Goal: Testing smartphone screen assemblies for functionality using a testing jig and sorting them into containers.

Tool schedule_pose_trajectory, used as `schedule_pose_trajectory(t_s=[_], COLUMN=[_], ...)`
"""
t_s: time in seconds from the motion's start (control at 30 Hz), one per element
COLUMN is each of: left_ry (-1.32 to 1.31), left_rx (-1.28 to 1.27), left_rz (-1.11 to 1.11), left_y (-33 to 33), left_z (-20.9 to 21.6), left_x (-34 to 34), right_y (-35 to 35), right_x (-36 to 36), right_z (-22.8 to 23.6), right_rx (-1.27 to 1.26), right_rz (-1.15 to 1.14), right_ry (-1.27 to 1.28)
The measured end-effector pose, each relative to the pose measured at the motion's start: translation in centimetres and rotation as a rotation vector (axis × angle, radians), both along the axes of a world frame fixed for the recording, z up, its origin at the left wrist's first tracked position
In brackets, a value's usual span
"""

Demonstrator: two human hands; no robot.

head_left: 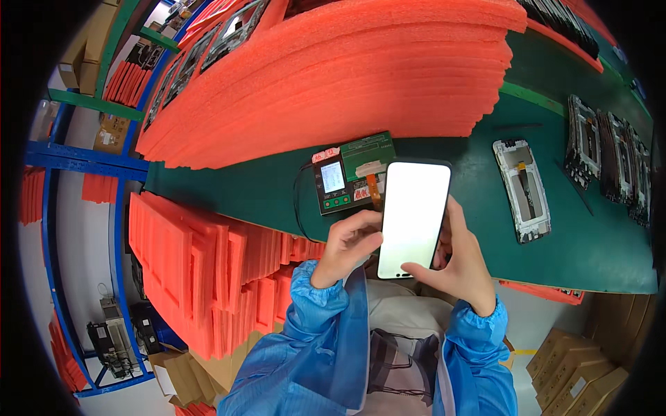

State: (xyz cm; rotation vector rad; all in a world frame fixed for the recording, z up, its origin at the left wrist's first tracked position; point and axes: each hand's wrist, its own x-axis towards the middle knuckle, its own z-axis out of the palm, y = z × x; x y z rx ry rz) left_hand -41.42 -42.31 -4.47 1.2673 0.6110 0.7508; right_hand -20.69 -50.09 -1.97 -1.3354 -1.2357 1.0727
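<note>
A phone screen (414, 218) glows plain white in front of me, tilted slightly, with a black border and a small cutout at its near end. My right hand (461, 263) grips it from the right, thumb over the near edge and fingers partly hidden behind. At its left edge, my left hand (350, 244) pinches with thumb and fingers; the fingertips are partly hidden. An orange flex cable (374, 191) runs from behind the screen toward a tester box (336, 182) with a small lit display, green buttons and a green circuit board (368, 151).
A tall stack of red foam sheets (333, 97) stands at the far side of the green table (465, 166). To the right lie a bare phone frame (522, 191), a thin dark tool (576, 188) and several stacked frames (614, 152). More red foam (187, 263) stands at left.
</note>
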Motion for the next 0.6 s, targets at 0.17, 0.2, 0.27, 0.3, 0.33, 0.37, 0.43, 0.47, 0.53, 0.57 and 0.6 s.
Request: schedule_pose_trajectory(t_s=[0.17,0.2,0.27,0.3,0.33,0.37,0.43,0.47,0.53,0.57,0.6], left_ry=[0.085,0.093,0.049,0.005,-0.039,-0.039,-0.134,-0.182,-0.184,-0.185,-0.186], left_rx=[0.11,0.115,0.047,-0.022,-0.09,-0.088,-0.092,-0.094,-0.106,-0.119,-0.132], left_rz=[-0.119,-0.138,-0.069,-0.001,0.067,0.07,0.166,0.215,0.204,0.194,0.183], left_y=[0.3,0.3,0.1,-0.1,-0.2,-0.3,-0.3,-0.3,-0.3,-0.3,-0.3], left_z=[0.7,0.7,0.2,0.0,-0.2,-0.3,-0.1,0.0,0.0,0.0,-0.1], left_x=[0.0,0.0,-0.1,-0.1,-0.1,0.0,0.7,0.9,0.8,0.7,0.6], right_y=[-0.2,-0.3,-0.5,-0.5,-0.5,-0.5,-0.4,-0.4,-0.5,-0.5,-0.5], right_x=[0.3,0.7,1.5,1.6,1.5,1.4,1.3,1.3,1.4,1.3,1.1], right_z=[-1.5,-1.6,-1.9,-1.8,-1.8,-1.4,-0.7,-0.3,0.6,0.8,0.7], right_rx=[-0.138,-0.139,-0.184,-0.206,-0.205,-0.159,-0.068,-0.068,-0.096,-0.111,-0.11], right_rz=[-0.162,-0.163,-0.088,-0.05,-0.048,0.012,0.128,0.129,0.166,0.185,0.186], right_ry=[0.198,0.197,0.25,0.276,0.276,0.246,0.184,0.183,0.239,0.267,0.267])
